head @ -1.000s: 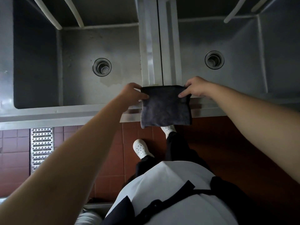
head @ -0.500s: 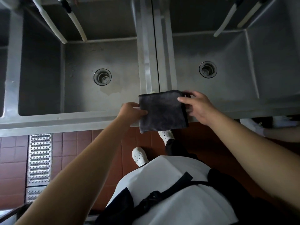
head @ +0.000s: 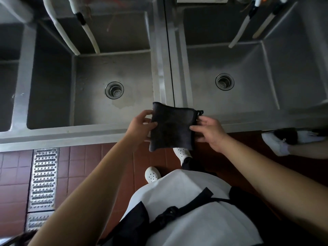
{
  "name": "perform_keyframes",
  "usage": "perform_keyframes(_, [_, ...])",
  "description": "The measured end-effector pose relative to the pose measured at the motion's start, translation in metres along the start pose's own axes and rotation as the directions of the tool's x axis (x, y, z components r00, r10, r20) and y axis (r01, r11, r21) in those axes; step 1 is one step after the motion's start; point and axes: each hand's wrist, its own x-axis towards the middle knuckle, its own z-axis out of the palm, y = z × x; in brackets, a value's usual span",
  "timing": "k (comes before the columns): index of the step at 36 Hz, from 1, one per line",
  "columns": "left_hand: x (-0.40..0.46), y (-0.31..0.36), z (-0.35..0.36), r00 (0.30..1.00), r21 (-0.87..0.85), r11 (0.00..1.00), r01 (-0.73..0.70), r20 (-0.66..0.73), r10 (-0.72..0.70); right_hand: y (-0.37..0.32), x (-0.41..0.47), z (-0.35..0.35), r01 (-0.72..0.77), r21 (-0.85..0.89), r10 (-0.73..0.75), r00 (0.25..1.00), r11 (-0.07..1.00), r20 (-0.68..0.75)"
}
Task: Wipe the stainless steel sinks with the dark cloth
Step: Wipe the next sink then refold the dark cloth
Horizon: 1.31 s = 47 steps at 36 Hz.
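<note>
A folded dark cloth (head: 172, 126) hangs in the air over the front rim (head: 74, 135) of the stainless steel sinks, at the divider between two basins. My left hand (head: 140, 126) grips its left edge with thumb on top. My right hand (head: 209, 130) pinches its right edge. The left basin (head: 99, 77) and the right basin (head: 248, 71) each have a round drain, and both lie beyond the cloth.
White hoses (head: 62, 27) hang into the left basin and more (head: 243, 27) into the right one. A metal floor grate (head: 43, 178) runs through the red tiles at left. Another person's white shoe (head: 276, 144) stands at right. My white clogs (head: 152, 174) are below the cloth.
The cloth has come off the sink rim and is now held up between both hands, a little nearer to me. The view has tilted up, showing more of the basins.
</note>
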Motion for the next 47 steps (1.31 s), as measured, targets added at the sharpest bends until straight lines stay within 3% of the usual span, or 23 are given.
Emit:
perform_keyframes(3, [-0.011,-0.001,0.001,1.0,-0.003,1.0,-0.004,-0.01,0.004,0.0,-0.004,0.012,-0.018,0.001,0.018,1.0,1.0,-0.01])
perform_keyframes(7, [-0.025,0.005,0.001,0.994,-0.053,0.997,-0.053,-0.096,0.048,-0.018,-0.013,0.035,0.071,-0.009,-0.071,0.997,0.997,-0.02])
perform_keyframes(13, [-0.055,0.027,0.008,0.935,0.116,0.956,-0.27,-0.207,0.289,-0.05,-0.043,0.087,0.192,-0.008,-0.19,0.976,0.981,0.107])
perform_keyframes(21, [-0.089,0.021,-0.017,0.887,0.198,0.925,-0.326,-0.274,0.371,-0.051,-0.069,0.133,0.297,-0.089,-0.282,0.947,0.951,0.153])
perform_keyframes(30, [-0.107,-0.006,-0.055,0.958,-0.098,0.954,-0.284,-0.077,0.277,-0.028,-0.076,0.163,0.31,-0.256,-0.27,0.945,0.915,0.183])
perform_keyframes(34, [-0.112,-0.015,-0.073,0.968,-0.122,0.963,-0.241,0.039,0.247,-0.019,-0.073,0.177,0.33,-0.377,-0.279,0.942,0.865,0.185])
perform_keyframes(37, [-0.115,-0.022,-0.086,0.968,-0.122,0.966,-0.228,0.079,0.239,-0.019,-0.071,0.188,0.343,-0.502,-0.256,0.937,0.794,0.235])
perform_keyframes(42, [-0.112,-0.037,-0.112,0.967,-0.148,0.97,-0.193,0.137,0.213,-0.021,-0.061,0.206,0.444,-0.677,-0.265,0.896,0.587,0.357])
perform_keyframes(44, [-0.107,-0.038,-0.128,0.955,-0.071,0.953,-0.294,0.014,0.296,-0.029,-0.051,0.211,0.442,-0.694,-0.226,0.895,0.568,0.385])
perform_keyframes(47, [-0.094,-0.031,-0.16,0.839,0.295,0.852,-0.432,-0.215,0.5,-0.049,-0.035,0.22,0.459,-0.678,-0.161,0.875,0.575,0.456])
